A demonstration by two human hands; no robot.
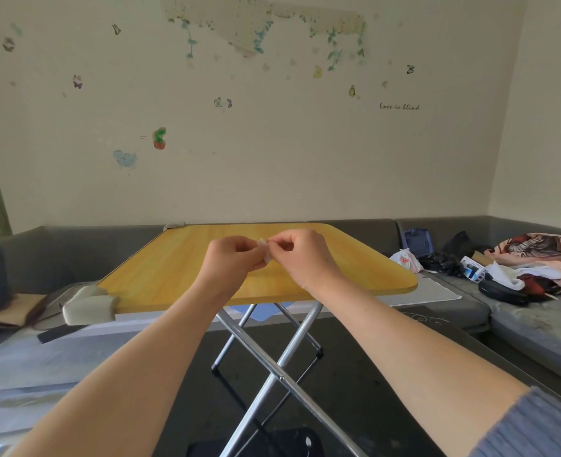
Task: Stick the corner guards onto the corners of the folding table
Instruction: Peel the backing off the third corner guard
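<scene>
The folding table [173, 275] has a yellow wood-look top on crossed metal legs [266, 364]. A grey corner guard [89, 306] covers its near left corner and another grey guard [174, 225] sits on the far left corner. The near right corner [407, 285] and far right corner show bare wood. Above the tabletop, my left hand [231, 257] and my right hand [300, 255] meet and pinch a small whitish piece [265, 250] between their fingertips. Most of that piece is hidden by my fingers.
A grey sofa runs along the wall behind and to the right. On the right seat lie a white plastic bag [406, 259], a patterned blanket [543, 255], a dark box [417, 240] and small items. A black flat object [60, 331] lies near the left guard.
</scene>
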